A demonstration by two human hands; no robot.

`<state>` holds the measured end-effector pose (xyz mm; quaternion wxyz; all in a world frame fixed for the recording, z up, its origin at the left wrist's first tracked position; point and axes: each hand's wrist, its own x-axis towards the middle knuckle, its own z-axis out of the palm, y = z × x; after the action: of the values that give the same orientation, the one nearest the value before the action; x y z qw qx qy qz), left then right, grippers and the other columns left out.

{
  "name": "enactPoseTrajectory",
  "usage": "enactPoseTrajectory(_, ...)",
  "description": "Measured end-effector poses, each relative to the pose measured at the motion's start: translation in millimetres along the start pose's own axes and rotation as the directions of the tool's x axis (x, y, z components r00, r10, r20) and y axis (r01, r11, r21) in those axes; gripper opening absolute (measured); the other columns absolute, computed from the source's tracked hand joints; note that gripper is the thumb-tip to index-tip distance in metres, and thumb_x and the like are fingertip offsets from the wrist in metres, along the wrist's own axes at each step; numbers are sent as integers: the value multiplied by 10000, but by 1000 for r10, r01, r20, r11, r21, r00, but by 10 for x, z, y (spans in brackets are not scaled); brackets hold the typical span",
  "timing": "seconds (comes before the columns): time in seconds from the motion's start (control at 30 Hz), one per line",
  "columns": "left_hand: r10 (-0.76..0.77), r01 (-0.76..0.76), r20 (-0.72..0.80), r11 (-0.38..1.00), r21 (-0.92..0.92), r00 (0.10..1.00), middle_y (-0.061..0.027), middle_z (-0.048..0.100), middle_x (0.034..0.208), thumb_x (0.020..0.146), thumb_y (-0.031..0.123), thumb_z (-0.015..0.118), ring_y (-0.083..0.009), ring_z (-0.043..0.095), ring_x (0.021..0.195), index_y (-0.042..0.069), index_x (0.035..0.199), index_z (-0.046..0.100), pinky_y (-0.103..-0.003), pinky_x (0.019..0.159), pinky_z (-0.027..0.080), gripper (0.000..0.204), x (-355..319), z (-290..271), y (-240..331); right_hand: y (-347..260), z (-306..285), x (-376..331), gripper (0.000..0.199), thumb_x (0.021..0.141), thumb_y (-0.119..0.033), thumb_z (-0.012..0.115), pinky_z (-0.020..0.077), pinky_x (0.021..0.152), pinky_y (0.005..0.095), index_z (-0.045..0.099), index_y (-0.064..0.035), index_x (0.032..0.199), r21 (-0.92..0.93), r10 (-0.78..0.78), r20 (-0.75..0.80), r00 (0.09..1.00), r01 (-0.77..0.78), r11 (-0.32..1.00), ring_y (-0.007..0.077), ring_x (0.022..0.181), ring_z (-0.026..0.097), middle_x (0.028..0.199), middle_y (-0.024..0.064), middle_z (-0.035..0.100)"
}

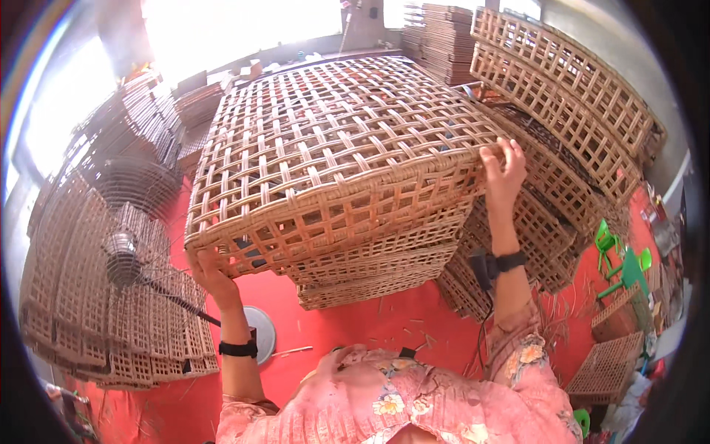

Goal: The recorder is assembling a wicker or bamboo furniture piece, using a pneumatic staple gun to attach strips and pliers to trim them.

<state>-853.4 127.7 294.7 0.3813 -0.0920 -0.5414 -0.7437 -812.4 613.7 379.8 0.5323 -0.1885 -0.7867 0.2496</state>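
Note:
A large rectangular basket of open-weave brown rattan [318, 177] fills the middle, its lattice face turned up and tilted. At its near left corner my left hand [213, 275] grips the lower edge, with the fingers partly hidden behind the weave. My right hand [504, 172] holds the near right corner, fingers curled over the top rim. Below the basket, more woven baskets [377, 270] sit stacked, partly covered by it. A dark band goes round each of my wrists.
A standing fan [124, 259] is at the left, before stacked woven panels [66, 274]. More lattice baskets [569, 81] lean at the right. Green plastic furniture [632, 274] stands far right. The floor [310, 333] is red, with scattered rattan scraps and a round grey disc [260, 337].

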Motion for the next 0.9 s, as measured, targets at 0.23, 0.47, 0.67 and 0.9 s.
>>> enactPoseTrajectory(0.23, 202, -216, 80, 945, 246, 976, -38, 472, 891, 956, 247, 505, -137, 455, 805, 20, 888, 553, -307, 725, 395, 242, 369, 119, 53, 266, 87, 374, 557, 901, -403, 622, 366, 1023, 453, 556, 44, 1227, 228, 215, -234, 948, -161, 960, 356, 1220, 464, 1307, 218, 488)
enactPoseTrajectory(0.47, 324, -338, 115, 809, 480, 939, -87, 502, 849, 985, 181, 441, -175, 487, 771, -32, 925, 554, -317, 729, 401, 248, 705, 110, 128, 484, 327, 688, 556, 796, -374, 711, 426, 777, 301, 526, 62, 1088, 520, 348, 123, 930, -359, 775, 176, 895, 516, 1037, 119, 547)
enactPoseTrajectory(0.67, 476, -617, 395, 561, 551, 786, -96, 541, 882, 992, 147, 421, -180, 536, 889, -18, 970, 577, -359, 819, 422, 228, 1367, 161, 209, 230, 633, 534, 360, 811, -184, 703, 400, 623, 292, 553, 61, 1029, 773, 370, -42, 928, -204, 601, 119, 680, 483, 796, 39, 538)
enactPoseTrajectory(0.9, -217, 225, 150, 974, -36, 964, -83, 557, 1221, 989, 479, 448, -210, 549, 1132, 59, 1322, 440, -397, 1025, 421, 536, 824, -193, -615, 47, 850, 546, 279, 862, -103, 628, 363, 545, 347, 482, -11, 643, 801, 338, -166, 926, -73, 594, 137, 599, 403, 685, 22, 460)
